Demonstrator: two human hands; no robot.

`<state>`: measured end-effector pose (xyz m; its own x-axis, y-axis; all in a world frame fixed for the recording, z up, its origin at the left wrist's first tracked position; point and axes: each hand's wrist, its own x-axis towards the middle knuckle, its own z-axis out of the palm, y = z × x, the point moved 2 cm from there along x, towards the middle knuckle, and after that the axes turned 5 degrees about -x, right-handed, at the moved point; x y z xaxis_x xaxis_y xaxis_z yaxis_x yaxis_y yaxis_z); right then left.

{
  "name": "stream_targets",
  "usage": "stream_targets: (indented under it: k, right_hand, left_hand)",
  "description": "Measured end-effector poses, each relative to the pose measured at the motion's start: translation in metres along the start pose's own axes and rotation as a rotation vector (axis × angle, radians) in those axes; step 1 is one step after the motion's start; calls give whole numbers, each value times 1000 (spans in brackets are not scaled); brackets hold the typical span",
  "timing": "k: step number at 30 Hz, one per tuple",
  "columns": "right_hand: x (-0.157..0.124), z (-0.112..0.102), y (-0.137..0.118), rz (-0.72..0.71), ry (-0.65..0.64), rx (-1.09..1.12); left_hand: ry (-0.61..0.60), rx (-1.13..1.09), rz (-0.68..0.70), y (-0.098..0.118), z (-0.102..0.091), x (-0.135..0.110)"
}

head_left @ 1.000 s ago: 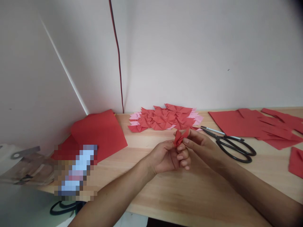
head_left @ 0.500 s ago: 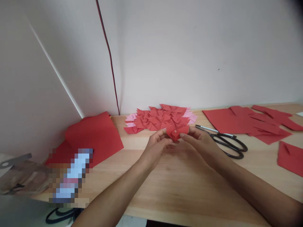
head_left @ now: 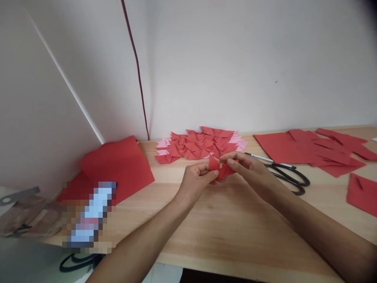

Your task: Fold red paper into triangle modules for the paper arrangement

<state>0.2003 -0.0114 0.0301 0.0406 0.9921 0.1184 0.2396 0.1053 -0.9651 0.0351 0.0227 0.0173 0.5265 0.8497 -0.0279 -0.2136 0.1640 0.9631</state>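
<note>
Both hands hold one small folded red paper piece [head_left: 220, 168] just above the wooden table [head_left: 218, 232]. My left hand [head_left: 196, 181] pinches its left side with thumb and fingers. My right hand [head_left: 249, 171] pinches its right side, fingers curled over the top. Right behind them, against the wall, lies a pile of folded red and pink paper pieces [head_left: 202, 145].
Black-handled scissors [head_left: 282, 173] lie just right of my right hand. Cut red paper sheets [head_left: 309, 151] spread at the back right, another red piece [head_left: 362, 192] at the right edge. A large red sheet [head_left: 118, 167] lies at the left. A dark cord [head_left: 137, 70] runs down the wall corner.
The hands turned the red piece from upright to flatter, moved it toward the pile, then drew it slightly back. The view shifted a little.
</note>
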Motion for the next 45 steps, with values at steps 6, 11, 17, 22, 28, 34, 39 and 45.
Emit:
stream_targets:
  k: [6,11,17,22,28,34,39,45]
  right_hand:
    - [4,-2,4,6,-74,-103]
    - [5,-1,11,-37,-125,-187]
    - [4,-3,9,-7,-79,-181]
    - [4,-2,10,-18,-64,-245]
    - [2,1,7,-72,-22,-246]
    - [-3,3,0,-179,64,-366]
    - [-4,2,-1,-196,74,-495]
    - [-2,-2,1,-268,51,-507]
  left_hand:
    - [-2,120,-6,3,4,-1]
    - [-10,194,-15,3,5,-1]
    - [-17,200,19,6,5,-1]
    - [2,250,47,2,3,0]
    - [74,202,22,2,3,0]
    - [125,88,16,4,3,-2]
    - [160,170,149,3,2,-3]
    - [140,214,241,8,-2,0]
